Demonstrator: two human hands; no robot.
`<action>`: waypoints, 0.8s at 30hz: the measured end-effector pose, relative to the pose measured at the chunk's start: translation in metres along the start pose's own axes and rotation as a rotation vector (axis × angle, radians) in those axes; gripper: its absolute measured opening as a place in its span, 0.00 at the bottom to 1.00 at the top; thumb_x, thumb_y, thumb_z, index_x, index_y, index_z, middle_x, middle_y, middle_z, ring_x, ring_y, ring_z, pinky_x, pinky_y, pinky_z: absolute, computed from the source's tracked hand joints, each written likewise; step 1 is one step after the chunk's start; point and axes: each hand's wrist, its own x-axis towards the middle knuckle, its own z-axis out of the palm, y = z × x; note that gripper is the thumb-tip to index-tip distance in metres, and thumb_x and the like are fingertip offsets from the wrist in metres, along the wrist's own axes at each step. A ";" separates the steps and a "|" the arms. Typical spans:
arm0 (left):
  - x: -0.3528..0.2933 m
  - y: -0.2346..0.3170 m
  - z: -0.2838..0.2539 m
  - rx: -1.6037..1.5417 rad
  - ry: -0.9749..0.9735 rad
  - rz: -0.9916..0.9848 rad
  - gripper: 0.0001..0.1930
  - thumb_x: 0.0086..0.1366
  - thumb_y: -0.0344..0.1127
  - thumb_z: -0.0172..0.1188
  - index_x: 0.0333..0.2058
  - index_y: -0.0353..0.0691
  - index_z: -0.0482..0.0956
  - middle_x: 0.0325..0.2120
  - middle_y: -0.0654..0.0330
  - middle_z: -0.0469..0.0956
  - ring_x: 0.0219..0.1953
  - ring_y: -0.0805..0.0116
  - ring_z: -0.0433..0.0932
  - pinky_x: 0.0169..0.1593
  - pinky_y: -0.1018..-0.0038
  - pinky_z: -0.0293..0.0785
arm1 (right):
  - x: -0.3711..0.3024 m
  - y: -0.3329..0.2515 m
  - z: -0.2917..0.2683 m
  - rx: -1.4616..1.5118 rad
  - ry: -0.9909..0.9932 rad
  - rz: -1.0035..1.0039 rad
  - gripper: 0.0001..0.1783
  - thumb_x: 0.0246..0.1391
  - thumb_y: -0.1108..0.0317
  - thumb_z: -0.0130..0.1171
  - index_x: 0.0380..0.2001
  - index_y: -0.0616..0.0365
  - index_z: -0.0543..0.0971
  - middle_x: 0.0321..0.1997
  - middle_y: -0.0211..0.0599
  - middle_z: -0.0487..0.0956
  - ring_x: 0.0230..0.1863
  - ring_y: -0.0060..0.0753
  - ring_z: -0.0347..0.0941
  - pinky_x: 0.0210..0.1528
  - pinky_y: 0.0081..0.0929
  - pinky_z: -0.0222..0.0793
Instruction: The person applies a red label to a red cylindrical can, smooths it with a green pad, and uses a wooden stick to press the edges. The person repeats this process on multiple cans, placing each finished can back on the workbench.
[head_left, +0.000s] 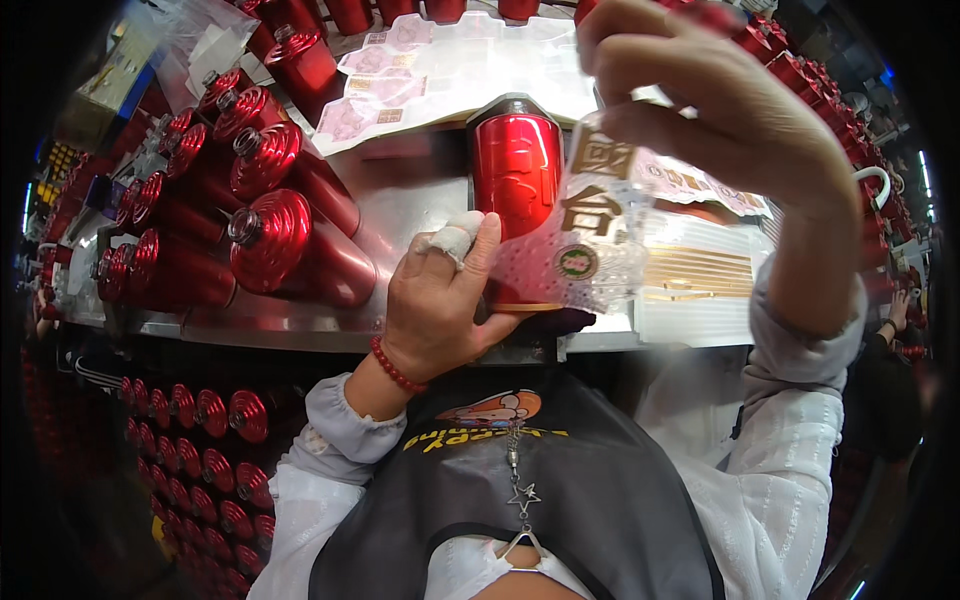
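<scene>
A glossy red bottle [515, 175] with raised shapes on its front lies in a dark holder in front of me. My left hand [432, 290] is closed on its lower left side, thumb by the bottom edge; white covers sit on some fingertips. From the raised, slightly blurred right hand [700, 100] hangs a clear sticker film [615, 250] with gold characters and a round green emblem. That hand pinches the film's top. The film's lower left part lies over the bottle's lower right surface; how much of it sticks there I cannot tell.
More red bottles [300, 250] crowd the metal table on the left, and several stand below its edge. Sheets of pink and clear stickers [390, 90] lie at the back. On the right is a white sheet with gold strips [695, 270].
</scene>
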 end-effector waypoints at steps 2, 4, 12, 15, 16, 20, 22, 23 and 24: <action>0.004 0.000 0.002 -0.037 0.009 0.028 0.43 0.50 0.48 0.79 0.61 0.29 0.74 0.51 0.44 0.78 0.51 0.47 0.78 0.54 0.59 0.75 | 0.005 0.014 0.036 0.019 0.083 0.009 0.10 0.64 0.67 0.61 0.33 0.62 0.76 0.42 0.42 0.74 0.39 0.43 0.75 0.41 0.38 0.72; 0.000 -0.003 0.005 -0.040 0.021 0.022 0.46 0.51 0.52 0.78 0.62 0.29 0.72 0.52 0.44 0.78 0.51 0.49 0.78 0.54 0.60 0.75 | 0.008 0.032 0.063 0.020 0.033 0.113 0.12 0.65 0.63 0.63 0.37 0.59 0.74 0.45 0.38 0.72 0.43 0.38 0.72 0.45 0.35 0.71; -0.003 -0.016 0.004 -0.563 0.062 -0.132 0.38 0.68 0.59 0.61 0.66 0.35 0.71 0.51 0.49 0.74 0.41 0.62 0.69 0.47 0.68 0.70 | 0.011 0.041 0.101 0.081 0.150 0.261 0.13 0.64 0.60 0.64 0.35 0.59 0.76 0.46 0.39 0.73 0.46 0.37 0.73 0.46 0.35 0.74; 0.007 -0.006 0.005 -0.441 -0.041 -0.153 0.31 0.63 0.48 0.69 0.65 0.49 0.76 0.59 0.47 0.68 0.49 0.52 0.69 0.51 0.65 0.70 | 0.011 0.044 0.104 0.050 0.184 0.221 0.14 0.63 0.60 0.65 0.33 0.60 0.76 0.45 0.39 0.74 0.45 0.37 0.74 0.46 0.35 0.74; 0.006 -0.008 0.007 -0.472 -0.058 -0.171 0.32 0.65 0.49 0.67 0.65 0.45 0.75 0.60 0.47 0.66 0.53 0.52 0.68 0.56 0.64 0.67 | 0.011 0.046 0.107 0.032 0.205 0.202 0.14 0.63 0.60 0.65 0.33 0.60 0.76 0.44 0.38 0.74 0.45 0.37 0.74 0.46 0.35 0.74; 0.002 -0.016 0.009 -0.532 -0.066 -0.193 0.32 0.66 0.52 0.66 0.65 0.44 0.74 0.60 0.46 0.66 0.58 0.50 0.68 0.60 0.63 0.67 | 0.014 0.048 0.113 0.020 0.267 0.183 0.15 0.62 0.60 0.65 0.32 0.61 0.75 0.43 0.38 0.74 0.43 0.38 0.74 0.44 0.35 0.74; 0.004 -0.020 0.010 -0.527 -0.070 -0.177 0.33 0.67 0.53 0.65 0.65 0.44 0.74 0.60 0.45 0.66 0.58 0.49 0.68 0.60 0.62 0.67 | 0.015 0.051 0.116 0.005 0.290 0.176 0.15 0.62 0.60 0.65 0.32 0.60 0.75 0.42 0.38 0.74 0.43 0.38 0.75 0.44 0.34 0.74; 0.005 -0.021 0.009 -0.519 -0.092 -0.170 0.34 0.68 0.54 0.64 0.65 0.40 0.74 0.61 0.46 0.65 0.61 0.51 0.67 0.63 0.62 0.65 | 0.014 0.052 0.117 -0.002 0.303 0.171 0.15 0.62 0.60 0.65 0.32 0.60 0.74 0.42 0.38 0.74 0.43 0.38 0.75 0.44 0.34 0.75; 0.006 -0.023 0.008 -0.512 -0.115 -0.161 0.34 0.69 0.55 0.62 0.65 0.37 0.73 0.62 0.47 0.63 0.63 0.52 0.65 0.67 0.62 0.62 | 0.014 0.053 0.119 0.001 0.319 0.176 0.14 0.63 0.61 0.64 0.34 0.60 0.75 0.42 0.39 0.74 0.43 0.38 0.75 0.44 0.34 0.75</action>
